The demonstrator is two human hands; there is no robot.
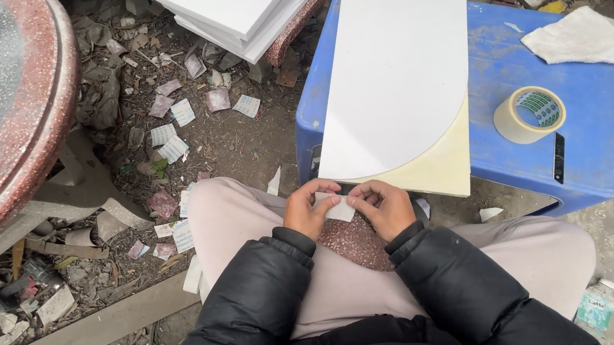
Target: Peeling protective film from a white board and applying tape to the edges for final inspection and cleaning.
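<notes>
Sticker (339, 209), a small white slip, sits pinched between both hands over the person's lap. Left hand (307, 210) grips its left end with thumb and fingertips curled closed on it; right hand (386, 206) pinches the right end the same way, thumb on top. The two hands are close together, with the slip bridging the gap between them.

Just below the hands a speckled red stone piece (356, 242) rests on the lap, partly hidden by the wrists and the black jacket sleeves (258, 298). The person's pale trousers (216, 211) spread out to either side of the hands.

Right beyond the fingertips, a white board (394, 73) lies on a blue plastic stool (593, 145) serving as a desk. The board's white film is peeled back at the corner nearest the right hand, showing a cream layer (447, 163) beneath. Farther to the right of the right hand, on the same stool, stands a roll of tape (529, 114), a dark narrow blade-like strip (559, 158) near it, and a crumpled white cloth (582, 38) beyond that.

Well beyond the left hand, a stack of white boards (238, 11) leans on a red edge. To the left of the left hand, the dirt ground is strewn with paper scraps (173, 147), and a round red stone slab (22, 113) fills the far left.
</notes>
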